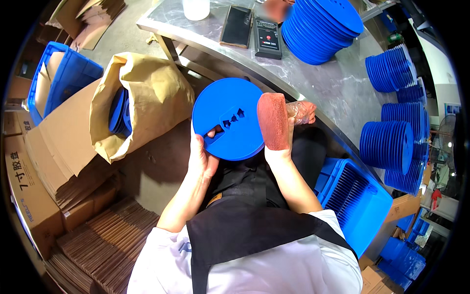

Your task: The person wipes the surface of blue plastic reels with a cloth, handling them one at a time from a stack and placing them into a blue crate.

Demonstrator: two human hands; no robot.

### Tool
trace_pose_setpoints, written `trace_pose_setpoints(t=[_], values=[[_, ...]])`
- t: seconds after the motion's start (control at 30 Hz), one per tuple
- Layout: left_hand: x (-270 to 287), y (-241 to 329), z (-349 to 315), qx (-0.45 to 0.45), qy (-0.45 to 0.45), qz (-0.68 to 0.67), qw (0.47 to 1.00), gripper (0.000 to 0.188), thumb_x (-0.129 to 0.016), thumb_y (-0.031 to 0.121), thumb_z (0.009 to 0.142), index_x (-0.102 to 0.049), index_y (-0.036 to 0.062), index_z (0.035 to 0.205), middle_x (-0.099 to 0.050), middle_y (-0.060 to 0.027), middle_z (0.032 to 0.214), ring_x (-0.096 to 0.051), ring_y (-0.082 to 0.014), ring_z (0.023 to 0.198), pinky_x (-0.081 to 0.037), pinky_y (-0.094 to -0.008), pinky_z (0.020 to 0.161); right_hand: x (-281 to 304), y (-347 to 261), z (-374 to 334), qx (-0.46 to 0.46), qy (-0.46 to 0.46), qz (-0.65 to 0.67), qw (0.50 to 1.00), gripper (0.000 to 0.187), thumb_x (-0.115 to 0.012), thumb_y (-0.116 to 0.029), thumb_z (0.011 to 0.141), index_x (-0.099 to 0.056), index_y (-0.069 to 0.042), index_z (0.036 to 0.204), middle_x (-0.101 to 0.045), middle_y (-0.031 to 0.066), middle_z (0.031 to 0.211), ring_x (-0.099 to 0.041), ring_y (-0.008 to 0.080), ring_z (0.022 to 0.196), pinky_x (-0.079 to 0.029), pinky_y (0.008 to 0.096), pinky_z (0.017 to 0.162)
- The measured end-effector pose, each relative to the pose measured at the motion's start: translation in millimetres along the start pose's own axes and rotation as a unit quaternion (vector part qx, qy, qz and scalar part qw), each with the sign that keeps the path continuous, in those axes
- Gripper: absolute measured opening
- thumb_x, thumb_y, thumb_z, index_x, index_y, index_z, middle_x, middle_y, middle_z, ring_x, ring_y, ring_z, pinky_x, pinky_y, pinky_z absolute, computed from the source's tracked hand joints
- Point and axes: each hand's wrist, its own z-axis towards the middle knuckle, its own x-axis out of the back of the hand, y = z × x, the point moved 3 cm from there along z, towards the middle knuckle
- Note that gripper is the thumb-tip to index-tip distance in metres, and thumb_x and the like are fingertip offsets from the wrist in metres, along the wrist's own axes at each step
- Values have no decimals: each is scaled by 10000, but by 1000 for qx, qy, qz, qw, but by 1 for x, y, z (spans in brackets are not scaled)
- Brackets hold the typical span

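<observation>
Left grip pinches the blue disc at the frame's centre by its lower-left rim, while the right grip clasps a reddish cloth over its right edge; the disc looks light, stiff and slick, best held by its rim.

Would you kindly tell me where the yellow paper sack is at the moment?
In the head view, the yellow paper sack is on the left, between the blue bin and the blue disc in the left hand.
</observation>
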Motion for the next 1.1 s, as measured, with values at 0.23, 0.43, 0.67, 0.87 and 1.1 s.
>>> trace_pose_setpoints(t=[0.23,0.43,0.67,0.87,1.1], values=[[-30,18,6,32,-86,106,990,1117,-839,282,728,-85,226,1550,-570,-52,1078,-544,-221,1073,-422,-434,1024,-1,-8,4,16,0,14,1000,607,-418,-524,985,-389,-122,1439,-461,43,1435,-435,217,1330,-309,399,1136],[-11,4,5,-25,14,40,999,695,-662,122,903,-303,196,1493,-575,-55,924,-562,-173,914,-450,-360,993,-23,-41,26,70,-6,-46,996,543,-605,-227,951,-410,44,1379,-489,155,1397,-524,245,1245,-400,366,1071],[-4,-10,-17,-12,69,55,996,667,-636,37,905,-320,157,1481,-589,-47,975,-568,-156,898,-457,-355,1005,-22,-58,41,216,24,-633,743,384,-780,-137,668,-649,-19,1009,-642,184,1124,-618,363,1048,-486,407,936],[-14,-1,-24,25,92,17,995,627,-602,88,930,-313,156,1482,-375,-133,1472,-458,-293,1292,-387,-448,1084,-78,-32,-38,308,-246,-654,645,468,-741,-144,642,-621,-55,1085,-606,114,1234,-548,290,1200,-434,414,1009],[-14,-2,-26,4,47,96,994,596,-651,123,906,-387,137,1441,-593,-59,1010,-563,-181,958,-448,-357,986,-43,-54,47,282,35,-654,701,466,-754,-118,658,-607,-20,1089,-634,155,1118,-590,355,1057,-471,429,930]])
